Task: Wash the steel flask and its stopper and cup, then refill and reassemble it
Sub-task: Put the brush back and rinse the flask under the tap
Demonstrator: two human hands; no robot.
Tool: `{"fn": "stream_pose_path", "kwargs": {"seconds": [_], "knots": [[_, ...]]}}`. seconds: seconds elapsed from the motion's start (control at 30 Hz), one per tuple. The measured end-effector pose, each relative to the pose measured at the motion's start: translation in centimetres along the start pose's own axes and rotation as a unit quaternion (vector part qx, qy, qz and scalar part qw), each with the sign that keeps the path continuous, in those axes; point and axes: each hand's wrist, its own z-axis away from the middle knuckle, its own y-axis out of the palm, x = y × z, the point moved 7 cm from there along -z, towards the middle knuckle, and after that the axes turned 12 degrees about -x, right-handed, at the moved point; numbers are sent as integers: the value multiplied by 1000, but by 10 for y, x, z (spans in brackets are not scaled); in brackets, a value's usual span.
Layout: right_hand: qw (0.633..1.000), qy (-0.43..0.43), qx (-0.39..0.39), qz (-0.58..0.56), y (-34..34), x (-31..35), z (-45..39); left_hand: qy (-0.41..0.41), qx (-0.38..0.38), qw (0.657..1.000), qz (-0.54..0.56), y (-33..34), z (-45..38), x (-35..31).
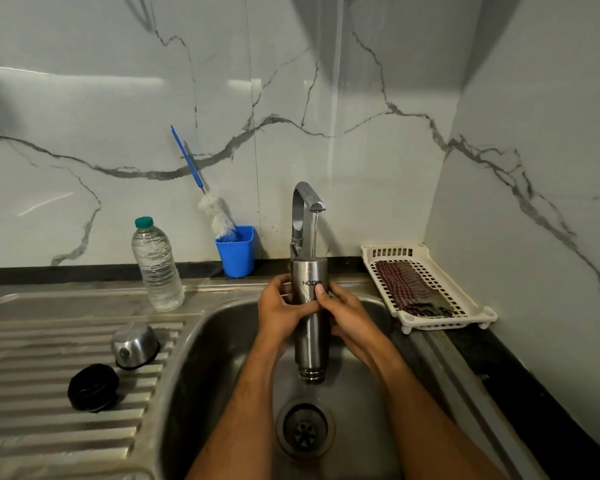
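both forearms reach toward 12 o'clock over the sink (pixel 201 327), left hand (pixel 280 311) and right hand (pixel 347 317) grasping the inverted steel flask (pixel 310 327) under the tap (pixel 303 211).

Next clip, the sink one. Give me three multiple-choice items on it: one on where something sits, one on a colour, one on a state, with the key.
1. Where does the black stopper lie?
A. in the basin
B. on the ribbed drainboard
C. in the white rack

2. What colour is the cup holding the bottle brush?
A. red
B. white
C. blue

3. How is the steel flask held?
A. upside down under the tap
B. lying flat
C. upright, capped

Key: 1 B, it rests beside the steel cup. 2 C, the blue cup stands by the wall. 3 A, the left hand and right hand grip it, neck down, lettering inverted.
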Motion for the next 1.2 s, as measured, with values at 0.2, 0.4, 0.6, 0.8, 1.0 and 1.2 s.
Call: {"fn": "stream_pose_path", "kwargs": {"seconds": [0.2, 0.4, 0.6, 0.8, 1.0, 1.2], "knots": [[999, -8, 43, -5, 7, -3, -1, -107, 8, 981, 163, -2, 0, 7], [993, -87, 19, 72, 15, 7, 3, -89, 29, 990, 110, 4, 4, 2], [985, -104, 37, 131, 24, 6, 3, -57, -10, 998, 27, -1, 3, 3], [989, -75, 29, 124, 16, 8, 5, -136, 103, 977, 125, 0, 9, 4], [987, -85, 23, 134, 24, 6, 7, -51, 5, 999, 10, 1, 8, -3], [990, -62, 7, 124, 17, 5, 6, -57, -23, 993, 104, -8, 0, -1]]}}
